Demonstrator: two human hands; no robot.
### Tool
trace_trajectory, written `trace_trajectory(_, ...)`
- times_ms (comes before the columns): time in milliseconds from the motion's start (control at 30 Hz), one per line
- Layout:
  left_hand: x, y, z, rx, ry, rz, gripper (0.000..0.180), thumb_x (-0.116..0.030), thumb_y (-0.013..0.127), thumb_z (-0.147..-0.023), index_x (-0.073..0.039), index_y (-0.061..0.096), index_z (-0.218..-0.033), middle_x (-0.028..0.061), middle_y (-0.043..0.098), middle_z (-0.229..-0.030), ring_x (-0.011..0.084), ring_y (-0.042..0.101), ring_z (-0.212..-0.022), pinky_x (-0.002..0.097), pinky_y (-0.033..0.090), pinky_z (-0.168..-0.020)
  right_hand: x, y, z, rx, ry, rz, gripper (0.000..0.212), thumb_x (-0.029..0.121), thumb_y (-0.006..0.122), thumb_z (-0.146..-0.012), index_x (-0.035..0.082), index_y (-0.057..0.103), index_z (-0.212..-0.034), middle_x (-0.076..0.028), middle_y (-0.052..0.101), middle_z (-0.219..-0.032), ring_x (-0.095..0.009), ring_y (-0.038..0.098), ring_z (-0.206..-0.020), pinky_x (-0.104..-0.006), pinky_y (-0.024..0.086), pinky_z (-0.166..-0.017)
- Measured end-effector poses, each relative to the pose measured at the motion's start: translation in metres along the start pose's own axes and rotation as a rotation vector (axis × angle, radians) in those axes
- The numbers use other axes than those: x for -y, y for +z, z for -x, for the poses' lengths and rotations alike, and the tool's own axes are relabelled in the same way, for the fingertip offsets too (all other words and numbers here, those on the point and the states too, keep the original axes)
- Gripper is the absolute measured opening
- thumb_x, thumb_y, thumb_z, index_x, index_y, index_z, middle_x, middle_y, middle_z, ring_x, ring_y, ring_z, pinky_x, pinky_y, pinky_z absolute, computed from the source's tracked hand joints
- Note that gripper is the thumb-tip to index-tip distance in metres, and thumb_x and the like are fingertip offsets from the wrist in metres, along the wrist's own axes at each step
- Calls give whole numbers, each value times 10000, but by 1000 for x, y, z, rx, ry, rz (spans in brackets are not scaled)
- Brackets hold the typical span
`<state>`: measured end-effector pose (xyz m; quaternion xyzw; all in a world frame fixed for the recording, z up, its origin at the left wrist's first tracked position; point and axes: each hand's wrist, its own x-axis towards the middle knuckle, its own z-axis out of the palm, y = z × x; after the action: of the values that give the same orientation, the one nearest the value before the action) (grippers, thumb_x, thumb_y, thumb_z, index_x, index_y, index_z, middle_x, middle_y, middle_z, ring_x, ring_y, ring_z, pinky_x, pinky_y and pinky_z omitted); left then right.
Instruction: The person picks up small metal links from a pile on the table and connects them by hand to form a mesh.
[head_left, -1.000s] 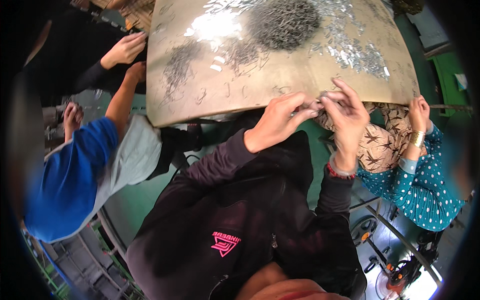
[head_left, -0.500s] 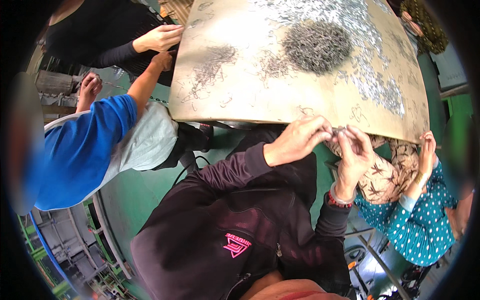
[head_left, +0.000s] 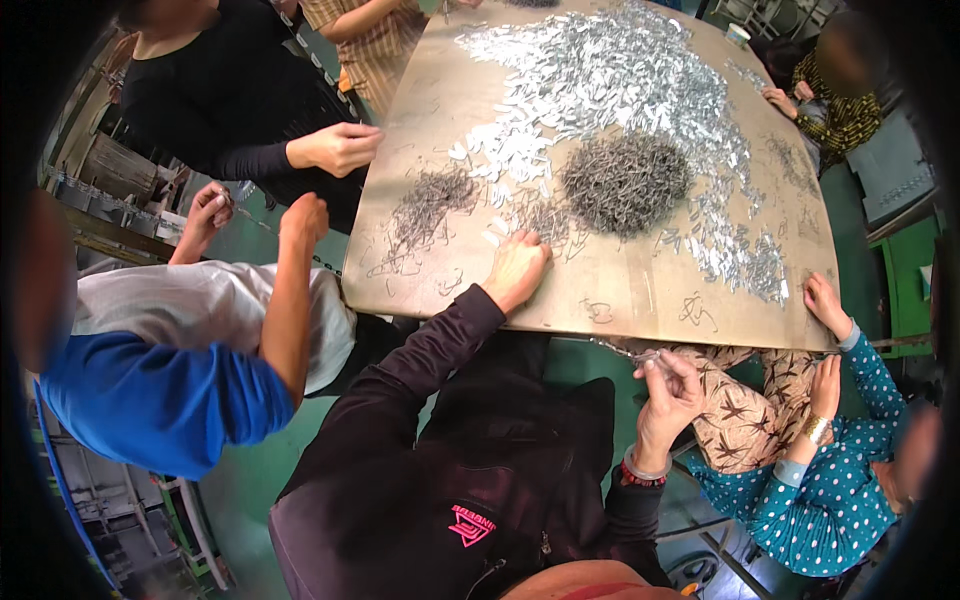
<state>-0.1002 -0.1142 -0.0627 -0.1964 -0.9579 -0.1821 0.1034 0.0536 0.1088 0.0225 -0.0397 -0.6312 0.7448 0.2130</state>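
My left hand [head_left: 518,270] reaches over the near part of the table, its fingers curled down at the edge of a small heap of thin bent wire pieces [head_left: 540,218]. Whatever lies between those fingertips is hidden. Just off the table's front edge, my right hand [head_left: 668,400] pinches a short metal chain [head_left: 622,349] between thumb and fingers, and the chain stretches leftward from them. Beyond my left hand stands a round, dark grey mound of small metal pieces [head_left: 626,185]. Flat silver metal pieces [head_left: 610,80] spread widely behind it.
Another loose heap of wire pieces [head_left: 430,205] lies left on the brown-topped table [head_left: 640,300]. People sit close on both sides: one in a blue top [head_left: 170,390], one in a dotted teal top [head_left: 840,500]. A white cup [head_left: 737,35] stands at the far right edge.
My hands have come apart. The left has gone from the chain to the wire pieces; the right has drawn lower with the chain. The view has shifted, showing more of the table's far side.
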Motion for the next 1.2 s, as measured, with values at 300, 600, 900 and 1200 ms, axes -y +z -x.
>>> trace_trajectory(300,-10,-14,-2,-2,54,2,150,1,530,-731,12,531,-880,156,551,-815,327,552,-822,391,478,-711,4,0,7,-13,27,23,194,-160,592,-761,-57,611,-924,-102,596,-874,-130,618,-733,-249,547,-630)
trace_trajectory(600,-104,-85,16,4,186,889,117,-48,520,-904,10,560,-997,122,600,-877,201,639,-761,304,514,-637,12,4,17,-8,6,19,179,-153,593,-773,-65,623,-927,-84,590,-843,-113,586,-696,-240,530,-609)
trace_trajectory(900,-155,-96,46,21,300,1051,110,-46,584,-871,3,536,-957,119,562,-922,243,580,-835,312,464,-734,21,10,19,-165,1,26,165,-142,595,-777,-71,630,-922,-62,602,-865,-103,611,-737,-198,502,-647)
trace_trajectory(1200,-163,-73,42,-45,244,1021,99,-31,553,-895,-4,497,-972,124,573,-974,201,569,-869,296,463,-762,11,10,18,-176,-199,179,231,-152,639,-711,-33,652,-909,-66,619,-794,-95,572,-676,-198,435,-580)
